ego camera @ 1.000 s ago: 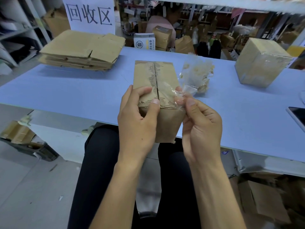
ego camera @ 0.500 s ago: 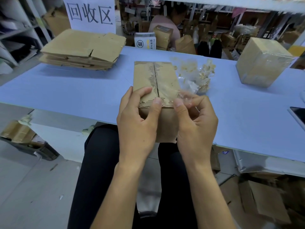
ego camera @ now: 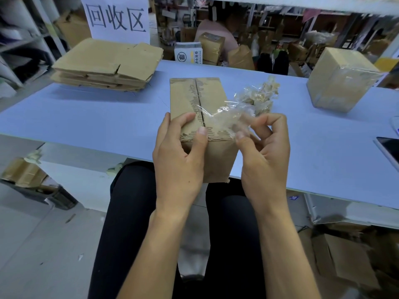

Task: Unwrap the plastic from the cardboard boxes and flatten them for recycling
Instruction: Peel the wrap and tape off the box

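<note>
Here the left hand [ego camera: 180, 156] grips a small box [ego camera: 200, 108] at the near edge of the blue table [ego camera: 86, 117], thumb laid along the top seam and fingers wrapped round the left side. The box stands upright over the person's lap, its top flaps closed, with torn dark streaks along the seam and edges. The right hand [ego camera: 264, 156] pinches a strip of clear plastic [ego camera: 239, 113] between thumb and curled fingers; the strip runs from the box top rightward and ends in a crumpled wad [ego camera: 262, 97] flecked with bits of brown paper, lifted above the table. At the table's far left lies a stack [ego camera: 108, 65] of flattened boxes, below a white sign [ego camera: 116, 18] with Chinese characters. At the far right sits a wrapped box [ego camera: 340, 79], its film glossy and intact, well apart from the hands. A dark phone [ego camera: 388, 147] lies at the right edge. More cardboard sits on the floor under the table, right side, and cluttered shelves fill the background.
</note>
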